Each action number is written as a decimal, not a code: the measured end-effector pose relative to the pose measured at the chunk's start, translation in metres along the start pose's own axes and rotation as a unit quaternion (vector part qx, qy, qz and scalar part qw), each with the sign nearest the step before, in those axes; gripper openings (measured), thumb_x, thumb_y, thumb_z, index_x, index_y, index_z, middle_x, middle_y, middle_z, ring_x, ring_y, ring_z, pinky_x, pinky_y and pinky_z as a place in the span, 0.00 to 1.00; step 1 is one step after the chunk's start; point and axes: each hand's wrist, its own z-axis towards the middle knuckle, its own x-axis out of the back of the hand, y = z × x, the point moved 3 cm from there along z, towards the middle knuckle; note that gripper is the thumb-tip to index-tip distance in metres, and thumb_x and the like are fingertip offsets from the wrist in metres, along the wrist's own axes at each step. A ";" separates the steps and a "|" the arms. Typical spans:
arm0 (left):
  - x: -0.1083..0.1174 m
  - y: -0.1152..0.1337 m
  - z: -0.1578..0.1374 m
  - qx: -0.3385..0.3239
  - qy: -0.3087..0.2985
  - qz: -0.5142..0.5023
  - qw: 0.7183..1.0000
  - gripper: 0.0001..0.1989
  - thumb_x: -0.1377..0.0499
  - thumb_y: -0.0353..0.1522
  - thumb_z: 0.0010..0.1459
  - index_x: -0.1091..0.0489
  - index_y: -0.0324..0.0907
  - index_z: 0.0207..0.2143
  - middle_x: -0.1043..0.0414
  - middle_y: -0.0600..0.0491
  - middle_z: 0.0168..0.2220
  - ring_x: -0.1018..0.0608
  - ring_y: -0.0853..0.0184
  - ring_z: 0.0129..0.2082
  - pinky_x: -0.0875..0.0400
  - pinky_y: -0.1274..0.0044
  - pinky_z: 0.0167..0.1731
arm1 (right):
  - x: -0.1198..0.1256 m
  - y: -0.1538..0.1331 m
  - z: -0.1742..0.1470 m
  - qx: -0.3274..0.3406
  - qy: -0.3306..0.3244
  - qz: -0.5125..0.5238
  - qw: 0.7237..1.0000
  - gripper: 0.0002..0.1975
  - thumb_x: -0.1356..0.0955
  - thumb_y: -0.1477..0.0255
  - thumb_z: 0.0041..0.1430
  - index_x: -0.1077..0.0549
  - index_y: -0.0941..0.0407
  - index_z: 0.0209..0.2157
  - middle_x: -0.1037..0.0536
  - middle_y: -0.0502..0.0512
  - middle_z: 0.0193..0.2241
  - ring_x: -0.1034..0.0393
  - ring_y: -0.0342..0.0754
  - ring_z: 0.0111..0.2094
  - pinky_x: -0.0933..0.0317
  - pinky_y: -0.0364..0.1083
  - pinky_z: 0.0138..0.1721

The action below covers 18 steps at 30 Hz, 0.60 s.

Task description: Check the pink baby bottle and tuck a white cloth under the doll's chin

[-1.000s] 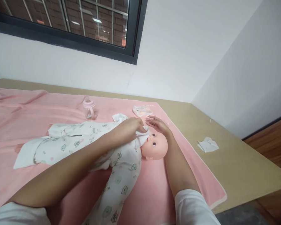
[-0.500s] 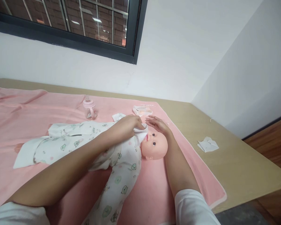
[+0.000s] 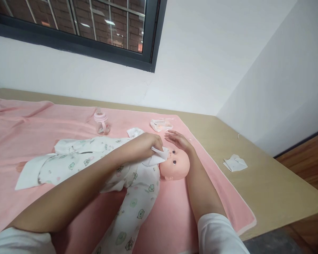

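Observation:
A bald baby doll [image 3: 177, 166] lies on its back, its head to the right, dressed in a white suit [image 3: 141, 197] printed with small green animals. My left hand [image 3: 145, 144] pinches a folded white cloth [image 3: 159, 156] that covers the doll's mouth and chin. Past the far side of the head, my right hand [image 3: 178, 140] rests with fingers stretched out and holds nothing. Its forearm runs along the crown of the doll's head.
Under the doll, a pink blanket [image 3: 172, 215] covers much of the wooden table [image 3: 267, 190]. A pink-topped baby bottle [image 3: 101, 122] and a clear plastic packet [image 3: 160, 125] stand behind the doll. Another white cloth [image 3: 235, 163] lies at the right. Wall and window [image 3: 69, 31] rise behind.
My left hand has shifted the white cloth slightly down and right over the doll's mouth, which was partly visible before. My right hand and the doll have stayed in place.

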 end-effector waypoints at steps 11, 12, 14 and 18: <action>0.000 0.001 0.001 -0.005 0.016 0.026 1.000 0.07 0.47 0.25 0.45 0.31 0.41 0.20 0.30 0.51 0.33 0.29 0.65 0.33 0.42 0.76 0.29 | 0.000 0.000 0.001 -0.005 0.004 0.003 1.000 0.16 0.28 0.75 0.57 0.27 0.56 0.48 0.19 0.59 0.45 0.22 0.49 0.46 0.38 0.54 0.64; 0.000 0.001 0.001 -0.005 0.017 0.027 0.999 0.07 0.47 0.25 0.45 0.31 0.41 0.20 0.31 0.51 0.33 0.30 0.65 0.33 0.42 0.76 0.29 | 0.000 0.000 0.000 -0.004 0.004 0.004 1.000 0.16 0.28 0.75 0.57 0.27 0.56 0.48 0.19 0.59 0.45 0.22 0.49 0.46 0.38 0.54 0.64; 0.001 0.002 0.002 -0.003 0.020 0.029 0.999 0.07 0.47 0.25 0.45 0.32 0.41 0.19 0.31 0.51 0.32 0.30 0.65 0.32 0.42 0.76 0.29 | -0.001 0.000 0.000 -0.002 0.005 0.005 1.000 0.16 0.28 0.75 0.57 0.27 0.56 0.48 0.19 0.60 0.45 0.22 0.49 0.46 0.38 0.54 0.64; 0.002 0.003 0.002 0.001 0.030 0.045 0.999 0.08 0.48 0.25 0.46 0.29 0.41 0.21 0.30 0.51 0.32 0.29 0.66 0.32 0.41 0.76 0.30 | 0.000 0.000 0.001 0.000 0.007 0.006 1.000 0.16 0.28 0.76 0.55 0.27 0.56 0.47 0.19 0.59 0.45 0.22 0.49 0.46 0.37 0.54 0.64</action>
